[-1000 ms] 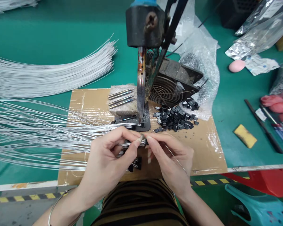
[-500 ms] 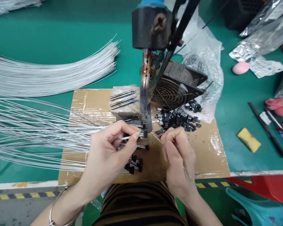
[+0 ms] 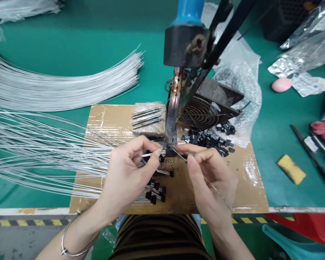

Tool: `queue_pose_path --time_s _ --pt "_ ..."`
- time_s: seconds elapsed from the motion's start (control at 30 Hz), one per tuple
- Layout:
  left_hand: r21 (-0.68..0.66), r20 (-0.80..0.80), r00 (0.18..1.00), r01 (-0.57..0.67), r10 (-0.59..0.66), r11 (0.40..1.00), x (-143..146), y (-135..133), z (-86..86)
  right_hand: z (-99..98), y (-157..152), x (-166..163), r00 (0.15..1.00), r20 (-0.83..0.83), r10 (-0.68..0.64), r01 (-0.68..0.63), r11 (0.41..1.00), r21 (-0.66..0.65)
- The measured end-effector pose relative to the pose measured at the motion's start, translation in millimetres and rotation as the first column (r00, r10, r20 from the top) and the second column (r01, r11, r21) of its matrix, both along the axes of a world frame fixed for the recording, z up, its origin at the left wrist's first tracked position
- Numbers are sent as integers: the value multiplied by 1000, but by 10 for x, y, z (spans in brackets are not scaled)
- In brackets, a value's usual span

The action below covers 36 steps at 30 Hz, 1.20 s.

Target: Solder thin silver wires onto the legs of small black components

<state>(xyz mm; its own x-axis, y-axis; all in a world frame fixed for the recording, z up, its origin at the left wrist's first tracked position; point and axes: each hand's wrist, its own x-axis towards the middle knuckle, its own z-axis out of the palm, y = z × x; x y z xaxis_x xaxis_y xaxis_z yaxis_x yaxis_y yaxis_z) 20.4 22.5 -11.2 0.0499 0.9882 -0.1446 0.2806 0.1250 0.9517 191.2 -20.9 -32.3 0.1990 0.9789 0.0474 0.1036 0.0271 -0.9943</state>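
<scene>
My left hand [image 3: 130, 173] pinches the end of a thin white wire [image 3: 148, 155] between thumb and fingers, its tip held at the foot of the soldering iron [image 3: 173, 112] that hangs from a black and blue head. My right hand [image 3: 208, 177] pinches a thin strand of solder wire [image 3: 178, 154], its end pointing at the same spot under the iron tip. Several finished wires with small black parts [image 3: 155, 189] lie on the cardboard sheet [image 3: 108, 119] below my left hand. A heap of loose black components [image 3: 208, 139] sits just right of the iron.
Bundles of white wires [image 3: 56, 86] fan across the green table at left. A fan grille [image 3: 203, 112] and bubble wrap [image 3: 238, 79] stand behind the heap. A yellow sponge [image 3: 291, 169], black tools, foil bags and another person's fingers [image 3: 323, 129] are at right.
My right hand left the wire tip, drew back, then came forward again with the solder strand toward the iron. My left hand carried the wire end up to the iron tip.
</scene>
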Motion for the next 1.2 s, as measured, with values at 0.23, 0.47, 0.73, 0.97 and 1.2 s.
queue_pose_path --time_s 0.23,0.47,0.73,0.97,1.2 --pt "2 -8 1000 -1 1 1000 9 18 2 -26 -3 -23 1000 7 -14 14 1000 -16" --pt "7 1 1000 -14 14 1000 27 26 29 14 18 -60 997 -39 64 -65 998 -27" --pt "20 -10 1000 -28 28 999 27 51 74 73 59 -61 998 -45 52 -54 998 -28" --pt "31 24 999 -36 35 999 38 73 128 95 76 -75 998 -37 45 -45 999 -6" --pt "45 25 999 -36 35 998 54 65 148 125 75 -76 999 -38 33 -33 999 1"
